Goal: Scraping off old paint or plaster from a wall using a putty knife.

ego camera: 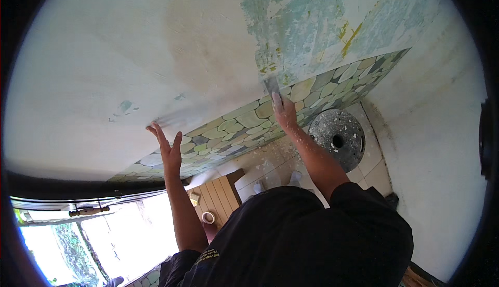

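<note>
My right hand [285,112] grips a putty knife [272,85], its wide blade against the wall just above the stone-pattern band. Up and to the right of the blade, the wall shows patchy blue-green old paint [296,26] with yellow-green streaks. Left of it spreads a pale, smoother wall surface [156,45] with a few small blue-green spots. My left hand [168,150] is raised at that pale surface, fingers spread and holding nothing; its fingertips appear to touch the wall. The stone-pattern band [249,119] runs along the wall's lower part, below both hands.
A round, dark stool or drum [338,141] spattered with white flecks stands on the tiled floor [269,166] by the right-hand wall [436,131]. A slatted wooden bench [216,195] holds a roll of tape [208,217]. Bright glazing with a handle [89,211] is at lower left.
</note>
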A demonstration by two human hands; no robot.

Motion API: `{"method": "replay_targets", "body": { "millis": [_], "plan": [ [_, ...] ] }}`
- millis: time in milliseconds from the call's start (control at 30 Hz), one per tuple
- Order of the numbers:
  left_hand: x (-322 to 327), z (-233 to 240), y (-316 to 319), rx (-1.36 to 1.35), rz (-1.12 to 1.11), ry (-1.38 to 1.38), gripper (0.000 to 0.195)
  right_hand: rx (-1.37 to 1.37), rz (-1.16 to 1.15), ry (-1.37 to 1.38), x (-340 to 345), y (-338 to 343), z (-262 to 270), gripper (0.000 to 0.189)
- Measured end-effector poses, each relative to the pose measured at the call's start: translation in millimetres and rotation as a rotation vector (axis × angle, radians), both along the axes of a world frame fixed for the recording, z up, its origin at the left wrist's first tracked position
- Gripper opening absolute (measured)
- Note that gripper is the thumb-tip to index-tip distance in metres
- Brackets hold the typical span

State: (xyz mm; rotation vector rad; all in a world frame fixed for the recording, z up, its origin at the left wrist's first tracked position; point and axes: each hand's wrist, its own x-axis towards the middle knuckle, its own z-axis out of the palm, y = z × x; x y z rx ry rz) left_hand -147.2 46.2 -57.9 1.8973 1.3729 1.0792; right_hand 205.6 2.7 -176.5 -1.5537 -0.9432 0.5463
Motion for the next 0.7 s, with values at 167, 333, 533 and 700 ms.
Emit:
{"method": "replay_targets", "body": {
  "millis": [167,333,533,700],
  "plan": [
    [-5.7,-1.4,-0.6,0.021,0.049,0.021,0.086,-0.043,0.027,0.056,-14.9,-28.5,-17.7,0.046],
    [0.5,-1.6,-0.1,0.015,0.029,-0.003,0.087,0.011,0.004,0.058,0.0,9.4,9.3,0.046],
    [-4.3,-4.5,1.4,0.034,0.029,0.023,0.088,0.035,-0.003,0.017,-12.6,-14.9,-19.9,0.046],
    [-5.8,-6.7,2.1,0.023,0.034,0.017,0.088,-0.076,0.012,0.037,-5.6,-9.6,-5.4,0.046]
  ]
}}
